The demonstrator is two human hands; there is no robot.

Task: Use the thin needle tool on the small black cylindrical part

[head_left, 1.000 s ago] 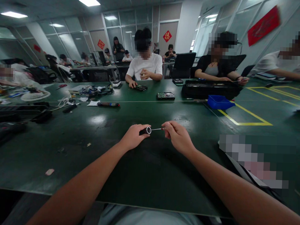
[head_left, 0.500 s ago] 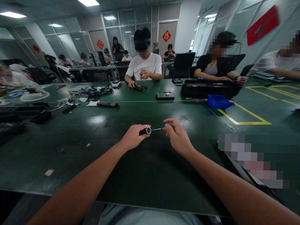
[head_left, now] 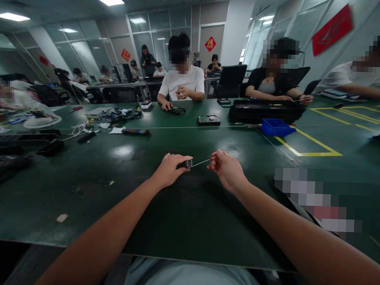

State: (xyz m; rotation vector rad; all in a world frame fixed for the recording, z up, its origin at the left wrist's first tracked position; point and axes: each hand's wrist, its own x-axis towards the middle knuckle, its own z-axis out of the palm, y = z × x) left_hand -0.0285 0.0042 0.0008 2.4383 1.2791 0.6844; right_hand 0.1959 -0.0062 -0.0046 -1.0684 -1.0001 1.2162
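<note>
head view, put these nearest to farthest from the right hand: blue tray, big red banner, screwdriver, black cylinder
1. Screwdriver: held in the right hand
2. Black cylinder: left of it, in the left hand
3. Blue tray: ahead and right, on the table
4. Big red banner: upper right, beyond the table

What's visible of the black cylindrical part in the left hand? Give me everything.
The black cylindrical part is short and dark, with a pale, metallic-looking ring around its round end face. That face is turned rightward and partly toward the camera; detail inside the ring is too small to read. The left hand pinches it between thumb and fingers, hiding its other end. A thin tool's shaft, from the right hand, reaches the ringed end; whether it touches or enters isn't clear.
</note>
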